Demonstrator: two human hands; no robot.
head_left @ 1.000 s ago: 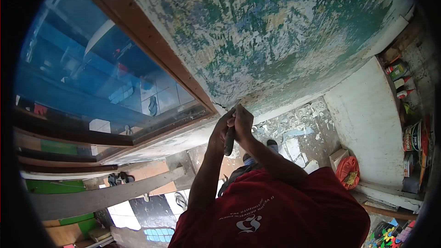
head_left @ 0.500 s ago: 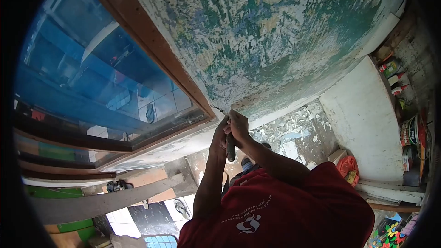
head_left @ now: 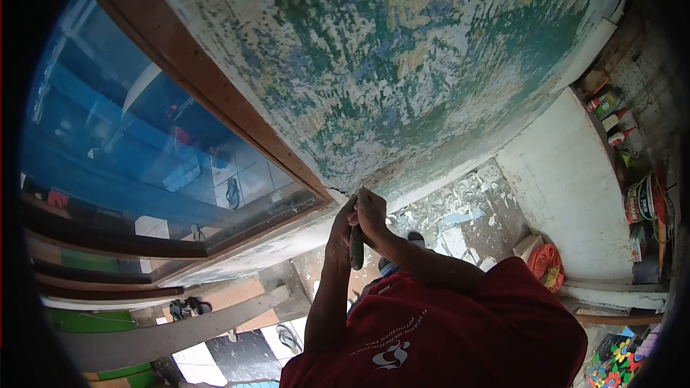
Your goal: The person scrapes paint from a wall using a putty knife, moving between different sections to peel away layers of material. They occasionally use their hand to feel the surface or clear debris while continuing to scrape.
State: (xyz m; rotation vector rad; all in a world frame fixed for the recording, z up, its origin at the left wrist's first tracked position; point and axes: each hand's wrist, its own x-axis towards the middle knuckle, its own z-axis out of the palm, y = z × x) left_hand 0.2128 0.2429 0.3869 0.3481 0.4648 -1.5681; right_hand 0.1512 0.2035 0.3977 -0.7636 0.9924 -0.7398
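My left hand [head_left: 343, 224] and my right hand [head_left: 371, 211] are closed together around a hand tool with a dark handle [head_left: 356, 250]. The handle's rounded end sticks out below my fingers, toward my body. Its working end is hidden by my hands, so its kind cannot be made out. Both hands are close to the lower part of a wall [head_left: 424, 65] with patchy green, blue, white and cream paint. A dark crack [head_left: 335, 189] runs in the wall just left of my hands, by the corner of the window frame [head_left: 287, 162].
Blue-tinted window glass [head_left: 144, 136] fills the left side. Paint flakes [head_left: 460, 223] litter the floor below the wall. At right, a white panel [head_left: 575, 194] stands beside a shelf with bottles [head_left: 607, 105] and a paint can [head_left: 642, 201]. A red plastic bag [head_left: 546, 264] lies near the panel.
My hands and the wall both sit slightly lower in the view, as the camera has tilted. My grip on the tool looks the same, still by the window corner.
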